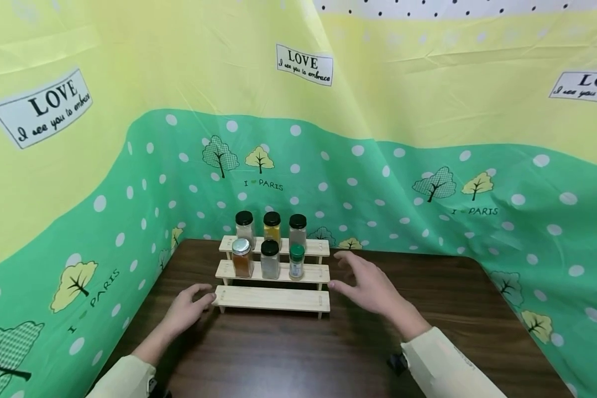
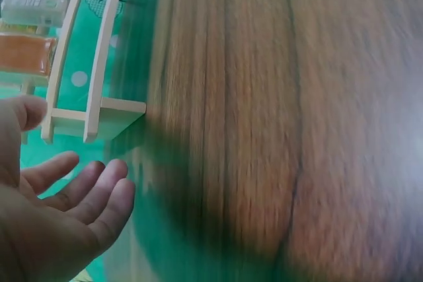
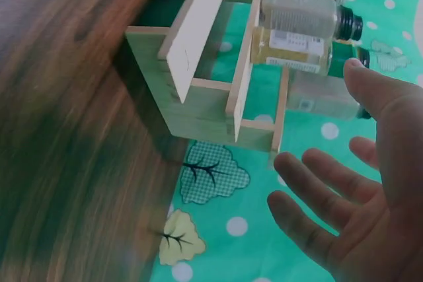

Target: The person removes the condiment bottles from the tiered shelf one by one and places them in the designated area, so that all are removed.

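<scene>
A pale wooden three-step rack (image 1: 273, 298) stands on the table, with spice jars on its two upper steps and a bare lowest step. Three black-lidded jars are on the top step, the middle one a yellow spice jar (image 1: 272, 225). On the middle step are an orange-brown spice jar (image 1: 242, 260) with a silver lid, a grey spice jar (image 1: 270, 260) with a black lid, and a small green-lidded jar (image 1: 296, 262). My left hand (image 1: 186, 307) is at the rack's left end, fingers loosely bent; contact is unclear. Off the right end, my right hand (image 1: 370, 284) holds nothing, its fingers spread.
The dark brown wooden table (image 1: 278, 354) carries the rack near its back edge. A green and yellow printed cloth (image 1: 378, 193) hangs behind the table and along its left and right sides.
</scene>
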`<state>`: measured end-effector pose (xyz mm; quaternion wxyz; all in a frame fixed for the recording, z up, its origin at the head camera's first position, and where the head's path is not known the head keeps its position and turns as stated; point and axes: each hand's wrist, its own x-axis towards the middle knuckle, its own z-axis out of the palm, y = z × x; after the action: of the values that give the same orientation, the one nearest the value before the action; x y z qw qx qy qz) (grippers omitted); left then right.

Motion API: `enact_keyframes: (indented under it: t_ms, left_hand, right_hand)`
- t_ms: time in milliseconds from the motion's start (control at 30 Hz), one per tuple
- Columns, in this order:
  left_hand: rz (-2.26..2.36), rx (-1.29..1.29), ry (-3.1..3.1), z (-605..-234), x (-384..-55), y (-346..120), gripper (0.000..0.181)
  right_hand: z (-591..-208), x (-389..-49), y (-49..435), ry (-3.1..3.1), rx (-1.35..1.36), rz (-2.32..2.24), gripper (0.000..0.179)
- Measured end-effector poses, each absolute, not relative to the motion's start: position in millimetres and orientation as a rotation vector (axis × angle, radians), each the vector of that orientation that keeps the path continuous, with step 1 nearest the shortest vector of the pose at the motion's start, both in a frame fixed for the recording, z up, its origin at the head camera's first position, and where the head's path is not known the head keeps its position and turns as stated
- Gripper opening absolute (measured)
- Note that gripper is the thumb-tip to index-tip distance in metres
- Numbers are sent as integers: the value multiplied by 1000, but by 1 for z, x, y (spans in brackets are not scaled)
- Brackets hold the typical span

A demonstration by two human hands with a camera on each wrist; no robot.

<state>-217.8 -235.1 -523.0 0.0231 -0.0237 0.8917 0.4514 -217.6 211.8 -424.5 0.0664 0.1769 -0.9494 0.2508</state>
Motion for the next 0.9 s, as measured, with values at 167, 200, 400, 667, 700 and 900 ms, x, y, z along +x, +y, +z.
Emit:
enact_keyframes:
  t_ms: [167, 200, 400, 667, 700, 900]
  left_hand:
    - [1611, -170, 2557, -526, -223, -230, 47]
    - [1632, -179, 2533, -526, -224, -230, 47]
    - [1705, -191, 2450, -527, -227, -229, 47]
    - [1697, -184, 2416, -531, -230, -231, 47]
    - [1697, -182, 2411, -531, -230, -231, 47]
    - [1695, -169, 2397, -531, -233, -232, 47]
  right_hand:
    - [-427, -234, 200, -2863, 508, 908, 66]
    - [-427, -237, 198, -2865, 508, 939, 66]
    - [-426, -254, 184, -2863, 519, 1033, 64]
    - [-415, -278, 167, -2854, 513, 1104, 55]
    - [-413, -281, 165, -2855, 507, 1107, 55]
    - [-408, -295, 158, -2856, 482, 1135, 55]
